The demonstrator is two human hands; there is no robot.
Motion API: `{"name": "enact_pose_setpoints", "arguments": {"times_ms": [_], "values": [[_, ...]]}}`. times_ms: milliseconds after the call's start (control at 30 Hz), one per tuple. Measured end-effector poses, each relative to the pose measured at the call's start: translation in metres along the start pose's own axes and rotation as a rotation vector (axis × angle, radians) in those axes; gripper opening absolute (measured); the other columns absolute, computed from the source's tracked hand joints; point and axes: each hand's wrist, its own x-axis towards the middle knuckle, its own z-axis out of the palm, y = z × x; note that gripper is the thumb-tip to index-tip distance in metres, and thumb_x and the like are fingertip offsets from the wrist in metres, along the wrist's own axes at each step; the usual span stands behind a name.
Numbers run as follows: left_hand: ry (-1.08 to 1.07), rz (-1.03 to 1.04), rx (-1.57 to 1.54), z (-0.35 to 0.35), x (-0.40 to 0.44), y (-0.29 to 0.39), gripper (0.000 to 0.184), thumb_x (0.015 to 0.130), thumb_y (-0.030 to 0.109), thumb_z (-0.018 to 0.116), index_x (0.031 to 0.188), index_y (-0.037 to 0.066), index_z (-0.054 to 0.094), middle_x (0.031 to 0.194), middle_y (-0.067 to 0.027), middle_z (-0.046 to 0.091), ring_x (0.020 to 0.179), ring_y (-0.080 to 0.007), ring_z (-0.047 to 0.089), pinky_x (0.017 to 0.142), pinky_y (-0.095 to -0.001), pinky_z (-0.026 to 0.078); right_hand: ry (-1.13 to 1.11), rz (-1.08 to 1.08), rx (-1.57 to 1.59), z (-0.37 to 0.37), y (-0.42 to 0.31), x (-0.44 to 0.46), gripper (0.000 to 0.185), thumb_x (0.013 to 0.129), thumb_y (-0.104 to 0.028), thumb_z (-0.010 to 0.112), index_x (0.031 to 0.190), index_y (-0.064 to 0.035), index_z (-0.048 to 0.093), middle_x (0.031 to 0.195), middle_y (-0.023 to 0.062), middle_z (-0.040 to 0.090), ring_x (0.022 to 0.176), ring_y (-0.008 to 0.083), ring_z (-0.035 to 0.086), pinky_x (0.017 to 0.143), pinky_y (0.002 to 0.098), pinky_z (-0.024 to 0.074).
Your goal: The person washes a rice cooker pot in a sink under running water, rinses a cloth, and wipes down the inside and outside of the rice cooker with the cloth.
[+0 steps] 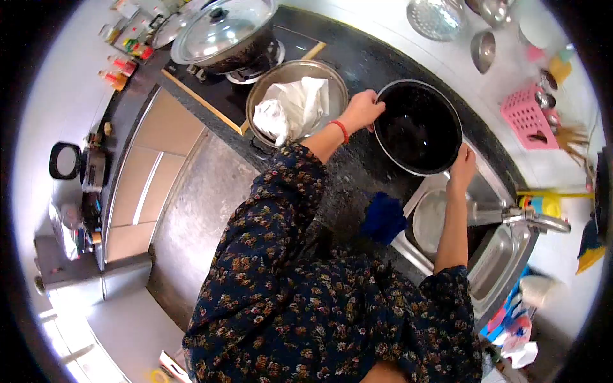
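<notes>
A deep round pot [418,127] with a dark interior and a thin pale rim is held between my two hands, beside the sink on the dark counter. My left hand [364,111], red bracelet at the wrist, is closed on the pot's left rim. On the opposite side my right hand [462,167] grips the rim near the sink; its fingers are partly hidden. Left of the pot, a wide metal pan [338,86] holds a crumpled white cloth [306,99]. A dark blue cloth [384,218] lies on the counter near my body. Whether the pot rests on the counter, I cannot tell.
A lidded pot [223,38] stands on the stove at the upper left. To the right, the steel sink [495,265] holds a round pale vessel [429,220] under the faucet [533,220]. Ladles [483,51] and a pink basket [525,118] hang on the wall.
</notes>
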Motion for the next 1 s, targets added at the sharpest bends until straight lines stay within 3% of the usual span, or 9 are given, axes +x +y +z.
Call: {"name": "enact_pose_setpoints", "arguments": {"times_ms": [133, 200, 333, 400, 567, 667, 733, 767, 1000], "values": [[0.101, 0.028, 0.159, 0.013, -0.010, -0.015, 0.039, 0.088, 0.032, 0.058, 0.095, -0.006, 0.056, 0.085, -0.0219, 0.062, 0.071, -0.0335, 0.064, 0.066, -0.0406, 0.051, -0.262, 0.272, -0.036, -0.037, -0.044, -0.107, 0.047, 0.096, -0.043, 0.045, 0.110, -0.0002, 0.057, 0.093, 0.0156, 0.062, 0.083, 0.0255, 0.060, 0.077, 0.0378, 0.0466], [0.287, 0.166, 0.300, 0.025, -0.030, -0.026, 0.038, 0.089, 0.032, 0.057, 0.100, -0.004, 0.055, 0.093, -0.0247, 0.061, 0.089, -0.0411, 0.061, 0.078, -0.0441, 0.048, -0.385, -0.189, -0.249, -0.025, 0.015, -0.149, 0.048, 0.088, -0.042, 0.057, 0.119, -0.0057, 0.056, 0.106, 0.0184, 0.061, 0.100, 0.0331, 0.056, 0.085, 0.0434, 0.0449], [0.391, 0.420, 0.129, 0.050, -0.095, -0.037, 0.024, 0.090, 0.012, 0.057, 0.110, -0.002, 0.052, 0.093, -0.0098, 0.055, 0.076, -0.0166, 0.053, 0.071, -0.0304, 0.046, -0.587, -0.525, -0.467, -0.030, 0.044, -0.196, 0.054, 0.075, -0.037, 0.072, 0.119, -0.0099, 0.058, 0.106, 0.0180, 0.056, 0.095, 0.0355, 0.054, 0.085, 0.0455, 0.0453], [0.319, 0.421, -0.077, 0.072, -0.120, -0.044, 0.015, 0.095, 0.009, 0.051, 0.109, 0.003, 0.051, 0.083, -0.0005, 0.050, 0.070, -0.0067, 0.047, 0.062, -0.0214, 0.042, -0.593, -0.274, -0.234, -0.030, 0.062, -0.189, 0.045, 0.077, -0.030, 0.072, 0.114, -0.0085, 0.060, 0.104, 0.0180, 0.056, 0.094, 0.0358, 0.055, 0.083, 0.0438, 0.0461], [-0.150, 0.136, -0.315, 0.129, -0.161, -0.045, 0.006, 0.095, 0.007, 0.051, 0.100, 0.004, 0.053, 0.075, 0.0012, 0.051, 0.058, -0.0039, 0.047, 0.049, -0.0199, 0.038, -0.175, 0.093, -0.015, -0.090, 0.072, -0.137, 0.034, 0.083, -0.022, 0.069, 0.110, -0.0040, 0.061, 0.105, 0.0156, 0.061, 0.099, 0.0294, 0.058, 0.086, 0.0379, 0.0462], [-0.378, -0.068, -0.387, 0.216, -0.152, -0.048, 0.017, 0.096, 0.016, 0.052, 0.110, 0.006, 0.051, 0.084, -0.0019, 0.054, 0.059, -0.0079, 0.054, 0.049, -0.0212, 0.042, -0.085, 0.340, 0.411, -0.154, 0.121, -0.078, 0.024, 0.083, -0.012, 0.069, 0.104, -0.0043, 0.060, 0.097, 0.0025, 0.062, 0.087, 0.0112, 0.058, 0.079, 0.0272, 0.0479], [-0.451, -0.213, -0.522, 0.258, -0.141, -0.046, 0.026, 0.096, 0.027, 0.052, 0.116, 0.010, 0.050, 0.095, -0.0050, 0.054, 0.070, -0.0133, 0.060, 0.050, -0.0264, 0.047, -0.035, 0.494, 0.791, -0.179, 0.125, -0.052, 0.022, 0.085, -0.010, 0.067, 0.105, -0.0056, 0.059, 0.093, 0.0027, 0.063, 0.086, 0.0132, 0.060, 0.078, 0.0281, 0.0493], [-0.502, -0.328, -0.511, 0.278, -0.132, -0.052, 0.041, 0.094, 0.038, 0.054, 0.126, 0.013, 0.046, 0.116, -0.0109, 0.051, 0.093, -0.0225, 0.061, 0.066, -0.0367, 0.054, -0.020, 0.431, 0.876, -0.183, 0.142, -0.038, 0.024, 0.083, -0.007, 0.068, 0.105, -0.0040, 0.059, 0.092, 0.0040, 0.063, 0.085, 0.0147, 0.060, 0.076, 0.0283, 0.0488], [-0.590, -0.831, -0.832, 0.385, -0.092, -0.019, 0.068, 0.088, 0.057, 0.053, 0.142, 0.022, 0.035, 0.143, -0.0147, 0.035, 0.125, -0.0407, 0.041, 0.095, -0.0591, 0.041, 0.042, 0.411, 0.977, -0.180, 0.150, -0.016, 0.023, 0.083, -0.005, 0.067, 0.101, -0.0066, 0.052, 0.098, 0.0048, 0.061, 0.085, 0.0155, 0.059, 0.073, 0.0304, 0.0486]]}}
